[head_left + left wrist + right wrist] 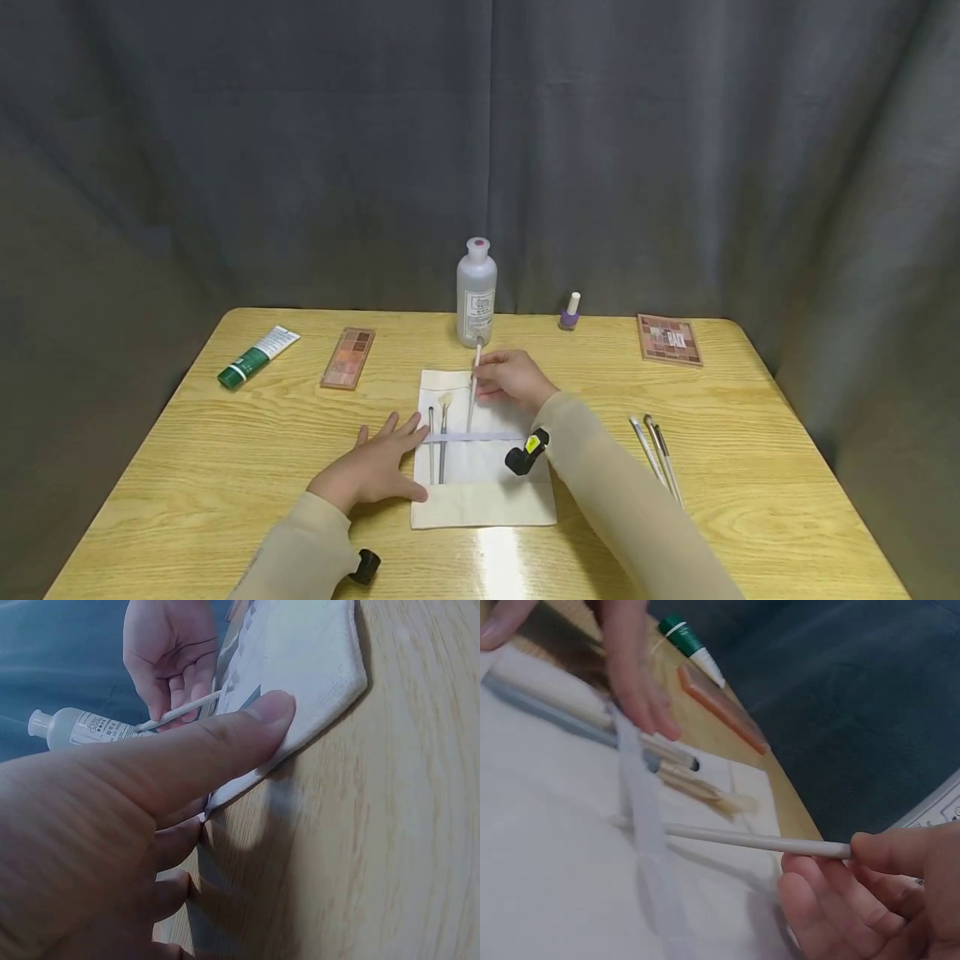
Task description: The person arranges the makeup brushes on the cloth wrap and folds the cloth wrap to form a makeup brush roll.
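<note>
Apparently slotting the pale brush (742, 839) under the strap (649, 814)

Your right hand (517, 380) pinches it, its tip just past the strap; your left hand (381, 463), fingers spread, has its thumb on the cloth (487, 507). Next probably calls for a straight push.

My brush (757, 840): whitish handle. I record a white cloth (491, 467), cream at the near band, crossed by a pale lilac strap (483, 437). Second brush (442, 454): grey-blue handle, cream fan bristles; third brush (431, 454): pale handle, dark tip. My sleeves (622, 500): plain beige. Tube (258, 357): green and white. Left palette (348, 358): grid of pinks, oranges and browns. Right palette (669, 340): pinkish-brown squares, white lettering. Bottle (477, 287): cloudy grey-white, red dot on cap. Polish (569, 320): purple, white cap. Tabletop (757, 475): yellow wood grain. Curtain (600, 167): dark blue-grey.
</note>
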`<state>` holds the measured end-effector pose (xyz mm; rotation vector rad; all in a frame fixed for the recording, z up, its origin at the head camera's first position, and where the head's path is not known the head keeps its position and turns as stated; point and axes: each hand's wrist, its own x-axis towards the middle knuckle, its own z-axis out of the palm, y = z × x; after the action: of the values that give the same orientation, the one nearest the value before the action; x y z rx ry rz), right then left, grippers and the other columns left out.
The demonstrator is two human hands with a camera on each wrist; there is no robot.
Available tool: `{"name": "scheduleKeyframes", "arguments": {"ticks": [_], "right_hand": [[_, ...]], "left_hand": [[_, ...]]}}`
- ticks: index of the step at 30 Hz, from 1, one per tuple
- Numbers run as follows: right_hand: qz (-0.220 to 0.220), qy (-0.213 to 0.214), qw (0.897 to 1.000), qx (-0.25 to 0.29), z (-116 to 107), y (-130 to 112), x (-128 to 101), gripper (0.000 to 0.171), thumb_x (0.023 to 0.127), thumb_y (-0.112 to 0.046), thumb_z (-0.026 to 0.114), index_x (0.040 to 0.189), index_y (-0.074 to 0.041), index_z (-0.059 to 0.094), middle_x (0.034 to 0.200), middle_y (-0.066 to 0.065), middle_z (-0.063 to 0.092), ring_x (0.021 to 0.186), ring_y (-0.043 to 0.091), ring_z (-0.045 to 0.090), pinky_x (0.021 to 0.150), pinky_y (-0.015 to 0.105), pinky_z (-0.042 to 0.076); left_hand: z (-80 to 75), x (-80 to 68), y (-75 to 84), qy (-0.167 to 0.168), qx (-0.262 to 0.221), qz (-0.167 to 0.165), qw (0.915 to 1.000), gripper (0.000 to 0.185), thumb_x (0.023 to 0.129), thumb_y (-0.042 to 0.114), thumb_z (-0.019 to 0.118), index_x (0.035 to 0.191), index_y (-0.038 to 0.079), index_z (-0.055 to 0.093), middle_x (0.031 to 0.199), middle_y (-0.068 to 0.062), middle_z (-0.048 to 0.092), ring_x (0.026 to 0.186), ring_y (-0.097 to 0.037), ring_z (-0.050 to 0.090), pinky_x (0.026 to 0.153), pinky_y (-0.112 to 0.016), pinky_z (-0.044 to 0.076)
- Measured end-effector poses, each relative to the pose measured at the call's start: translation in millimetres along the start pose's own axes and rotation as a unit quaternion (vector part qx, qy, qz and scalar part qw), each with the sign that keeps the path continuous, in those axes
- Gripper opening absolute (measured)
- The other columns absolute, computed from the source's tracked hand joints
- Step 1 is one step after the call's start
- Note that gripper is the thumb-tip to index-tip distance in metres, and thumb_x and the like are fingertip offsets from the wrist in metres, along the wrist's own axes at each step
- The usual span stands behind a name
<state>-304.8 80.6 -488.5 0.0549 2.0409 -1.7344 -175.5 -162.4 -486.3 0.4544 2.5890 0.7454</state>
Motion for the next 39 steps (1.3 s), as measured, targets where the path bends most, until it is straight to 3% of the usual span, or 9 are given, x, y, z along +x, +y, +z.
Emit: {"name": "scheduleKeyframes", "arguments": {"ticks": [9, 23, 32, 39], "right_hand": [[0.016, -0.020, 0.999, -0.021, 8, 4, -7, 0.026, 0.093, -0.006, 0.069, 0.115, 0.005, 0.064, 0.091, 0.016, 0.071, 0.073, 0.020, 0.071, 0.071, 0.032, 0.061], [0.034, -0.047, 0.998, -0.033, 11, 6, -19, 0.031, 0.092, -0.008, 0.071, 0.120, 0.000, 0.061, 0.085, 0.015, 0.073, 0.071, 0.019, 0.072, 0.068, 0.032, 0.062], [0.039, -0.056, 0.997, -0.034, 14, 8, -21, 0.018, 0.092, -0.006, 0.069, 0.107, 0.000, 0.063, 0.081, 0.013, 0.072, 0.067, 0.017, 0.069, 0.065, 0.030, 0.061], [0.026, -0.043, 0.993, -0.107, 17, 6, -29, 0.012, 0.087, -0.009, 0.076, 0.095, -0.004, 0.069, 0.077, 0.007, 0.070, 0.065, 0.014, 0.064, 0.059, 0.023, 0.053]], "left_hand": [[0.6, 1.1, -0.9, 0.002, -0.002, -0.001, 1.0000, 0.097, 0.078, 0.039, 0.086, 0.158, 0.013, 0.036, 0.168, -0.005, 0.018, 0.154, -0.037, 0.002, 0.116, -0.069, -0.005], [-1.1, 0.5, 2.1, -0.002, -0.003, -0.005, 1.0000, 0.097, 0.078, 0.039, 0.086, 0.157, 0.013, 0.037, 0.168, -0.005, 0.018, 0.154, -0.038, 0.002, 0.116, -0.069, -0.005], [-0.7, 0.3, 1.6, -0.002, -0.001, -0.007, 1.0000, 0.098, 0.077, 0.041, 0.087, 0.157, 0.012, 0.038, 0.167, -0.006, 0.019, 0.154, -0.038, 0.003, 0.117, -0.069, -0.004], [-2.2, -1.1, 4.5, -0.001, -0.003, -0.007, 1.0000, 0.097, 0.077, 0.039, 0.087, 0.156, 0.010, 0.039, 0.167, -0.007, 0.020, 0.154, -0.039, 0.003, 0.116, -0.070, -0.004]]}}
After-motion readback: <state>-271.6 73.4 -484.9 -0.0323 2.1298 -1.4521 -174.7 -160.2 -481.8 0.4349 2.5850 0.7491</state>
